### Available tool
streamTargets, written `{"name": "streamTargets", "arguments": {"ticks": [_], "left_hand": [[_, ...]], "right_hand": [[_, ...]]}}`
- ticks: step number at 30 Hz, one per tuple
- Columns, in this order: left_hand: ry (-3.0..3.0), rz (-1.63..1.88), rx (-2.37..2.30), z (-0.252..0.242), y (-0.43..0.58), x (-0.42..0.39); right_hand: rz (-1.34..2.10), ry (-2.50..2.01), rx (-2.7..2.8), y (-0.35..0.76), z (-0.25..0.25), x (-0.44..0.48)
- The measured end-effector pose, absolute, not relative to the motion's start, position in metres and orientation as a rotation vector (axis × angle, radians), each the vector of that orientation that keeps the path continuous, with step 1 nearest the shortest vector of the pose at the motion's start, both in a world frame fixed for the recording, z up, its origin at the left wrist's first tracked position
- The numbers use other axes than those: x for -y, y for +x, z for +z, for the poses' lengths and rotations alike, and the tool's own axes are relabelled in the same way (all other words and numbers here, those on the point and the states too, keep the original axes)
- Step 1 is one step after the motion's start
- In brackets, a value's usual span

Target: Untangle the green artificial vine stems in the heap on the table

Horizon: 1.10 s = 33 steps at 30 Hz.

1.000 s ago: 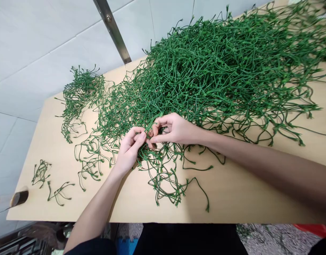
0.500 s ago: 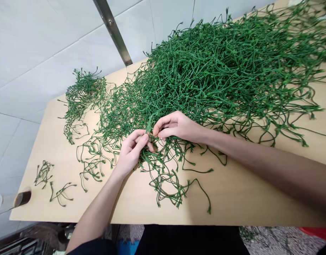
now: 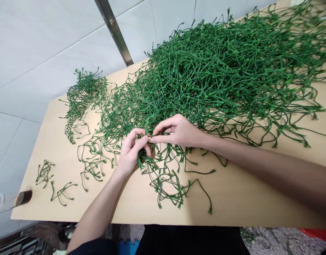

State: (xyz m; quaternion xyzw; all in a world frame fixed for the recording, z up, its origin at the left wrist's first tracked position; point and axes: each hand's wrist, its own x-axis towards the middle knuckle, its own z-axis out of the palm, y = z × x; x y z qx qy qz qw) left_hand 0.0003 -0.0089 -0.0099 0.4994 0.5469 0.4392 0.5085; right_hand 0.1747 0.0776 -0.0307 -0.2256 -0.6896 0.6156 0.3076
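Observation:
Over the near edge of a heap of thin green plastic stems [image 3: 205, 74], my two hands meet at their fingertips. My left hand [image 3: 132, 150] pinches a green plastic stem [image 3: 147, 124] between thumb and fingers; its lighter green upper part sticks up above the pinch. Close against it, my right hand [image 3: 176, 132] has its thumb stretched to my left thumb tip, with the index finger bent over it. What lies between the right fingertips is too small to make out. More stems hang and lie under both hands.
All this lies on a light wooden table [image 3: 232, 198] against a tiled wall [image 3: 40, 42]. A smaller clump of stems [image 3: 84, 88] sits at the back left. Loose stems [image 3: 62, 193] lie at the left, near a dark-ended clear cylinder [image 3: 23, 197]. A metal post [image 3: 115, 30] stands behind.
My right thumb has straightened and moved left to meet my left fingertips; half a second ago the right fingertips were a little apart from them. The left hand has barely moved.

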Motion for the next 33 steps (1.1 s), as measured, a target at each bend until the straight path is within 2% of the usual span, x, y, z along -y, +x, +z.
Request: {"name": "streamTargets", "arguments": {"ticks": [8, 19, 26, 33], "left_hand": [[1.354, 0.909, -1.475, -0.005, 0.004, 0.011], [1.681, 0.973, -1.407, -0.009, 0.005, 0.010], [1.807, 0.851, -1.404, -0.007, 0.008, 0.012], [1.697, 0.922, -1.399, -0.006, 0.007, 0.011]], "right_hand": [[1.586, -0.519, 1.946, 0.176, -0.028, -0.077], [1.512, -0.406, 2.158, 0.178, -0.023, -0.078], [1.337, -0.552, 2.121, 0.172, -0.027, -0.068], [1.213, -0.458, 2.161, 0.170, -0.024, -0.065]]}}
